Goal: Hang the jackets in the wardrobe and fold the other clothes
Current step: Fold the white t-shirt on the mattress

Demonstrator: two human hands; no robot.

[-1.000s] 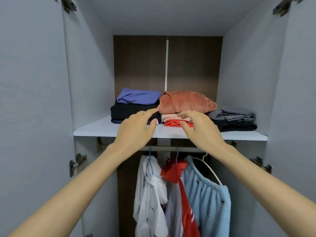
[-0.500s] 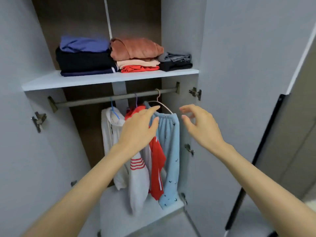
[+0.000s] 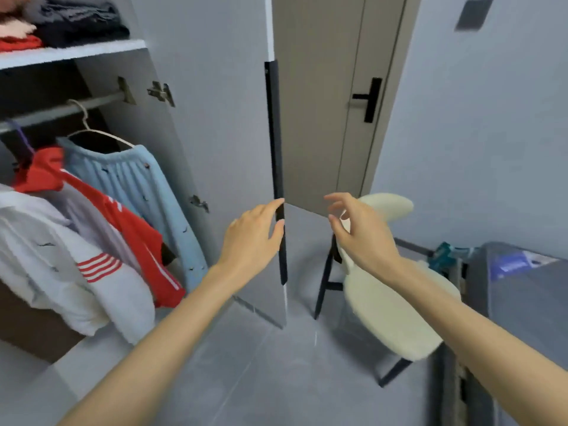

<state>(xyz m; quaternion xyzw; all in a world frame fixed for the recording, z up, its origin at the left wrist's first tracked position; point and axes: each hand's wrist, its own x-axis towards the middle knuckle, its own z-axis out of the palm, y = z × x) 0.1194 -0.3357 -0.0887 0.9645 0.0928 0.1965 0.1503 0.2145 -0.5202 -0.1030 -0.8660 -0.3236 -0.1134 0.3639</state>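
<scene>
1. Both hands hold nothing. The left hand (image 3: 250,238) is wide, with nearly straight fingers whose tips reach the black handle strip (image 3: 275,133) on the edge of the wardrobe door (image 3: 221,118); I cannot tell if they really touch it. The right hand (image 3: 359,232) is loosely spread in the air, in front of the cream chair (image 3: 390,309)
2. The task's things are at the left. The white jacket (image 3: 61,272), the red jacket (image 3: 129,222) and the light blue garment (image 3: 135,182) hang on the rail (image 3: 61,110), and the folded clothes (image 3: 80,29) lie on the shelf (image 3: 76,52) above
3. If the door is closed from here, the white jacket seems to bulge forward, so I think its cloth could be caught between door and frame
4. Fingers left around the door's edge could be pinched when it shuts
5. The light blue garment sits on a thin wire hanger (image 3: 92,132); a hard push on the door could probably shake it off
6. The chair stands near the door's edge, so a door swung further outward, or a careless right hand, may knock it
</scene>
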